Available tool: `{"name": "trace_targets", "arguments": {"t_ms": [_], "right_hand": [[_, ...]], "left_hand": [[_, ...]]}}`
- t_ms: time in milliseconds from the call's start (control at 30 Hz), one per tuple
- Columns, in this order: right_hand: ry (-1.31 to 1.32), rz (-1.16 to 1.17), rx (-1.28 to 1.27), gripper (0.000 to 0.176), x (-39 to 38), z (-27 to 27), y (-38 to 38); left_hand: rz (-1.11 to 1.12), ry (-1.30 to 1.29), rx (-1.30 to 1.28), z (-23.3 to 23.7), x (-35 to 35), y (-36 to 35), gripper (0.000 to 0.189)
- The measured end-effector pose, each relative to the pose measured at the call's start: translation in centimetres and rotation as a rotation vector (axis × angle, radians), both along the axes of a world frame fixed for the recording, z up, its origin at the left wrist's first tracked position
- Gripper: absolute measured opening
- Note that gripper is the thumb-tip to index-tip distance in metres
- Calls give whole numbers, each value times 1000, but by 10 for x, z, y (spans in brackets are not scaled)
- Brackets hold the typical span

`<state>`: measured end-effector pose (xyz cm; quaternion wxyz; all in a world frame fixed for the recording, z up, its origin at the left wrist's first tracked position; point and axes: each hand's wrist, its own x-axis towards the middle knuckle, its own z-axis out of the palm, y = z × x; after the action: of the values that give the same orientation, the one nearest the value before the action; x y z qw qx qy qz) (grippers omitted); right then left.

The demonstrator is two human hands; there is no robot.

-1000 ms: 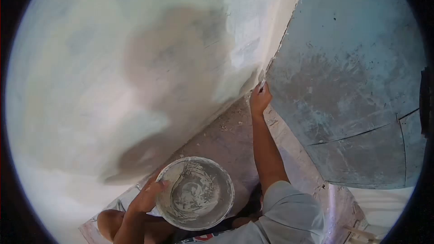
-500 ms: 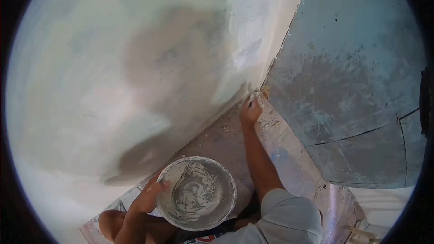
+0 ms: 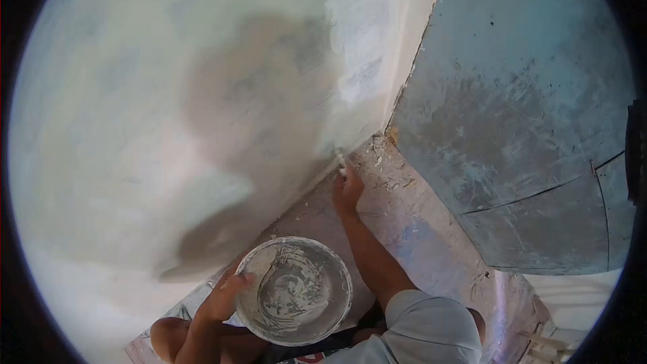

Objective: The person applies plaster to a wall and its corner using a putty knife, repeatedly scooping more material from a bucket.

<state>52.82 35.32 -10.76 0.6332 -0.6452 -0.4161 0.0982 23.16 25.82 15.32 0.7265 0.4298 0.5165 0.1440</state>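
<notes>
Fingers of the right hand (image 3: 347, 190) grip a small scraper (image 3: 342, 160), its tip on the wall (image 3: 202, 94) just ahead of them — best kept flat; left hand (image 3: 222, 298) clasps the bowl (image 3: 294, 240).

The person wears a short-sleeved shirt (image 3: 431, 327) of pale grey cloth, soft and slightly creased, its sleeve hem hanging loose above the right elbow. Below that hem the right arm (image 3: 367, 249) is bare down to the right hand (image 3: 348, 189), which is bare too. The left forearm (image 3: 199, 344) is uncovered, and so is the left hand (image 3: 222, 300). At the bottom edge a bare knee (image 3: 162, 334) shows, and beside it a strip of dark garment (image 3: 283, 352) with a scrap of red and white print, too cut off to read
</notes>
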Motion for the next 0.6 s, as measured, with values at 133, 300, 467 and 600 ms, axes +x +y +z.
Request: {"name": "trace_targets", "arguments": {"t_ms": [133,300,467,600], "right_hand": [[-247,-366,-69,29,85,-19,14],[-306,-460,-194,18,159,15,44],[-360,-397,-136,13,144,9,68],[-632,-369,56,21,67,-29,38]], "left_hand": [[-29,-21,-11,3,3,2,63],[12,-21,3,2,4,-3,64],[32,-57,-26,7,7,-3,63],[27,-41,-14,8,8,-3,60]]}}
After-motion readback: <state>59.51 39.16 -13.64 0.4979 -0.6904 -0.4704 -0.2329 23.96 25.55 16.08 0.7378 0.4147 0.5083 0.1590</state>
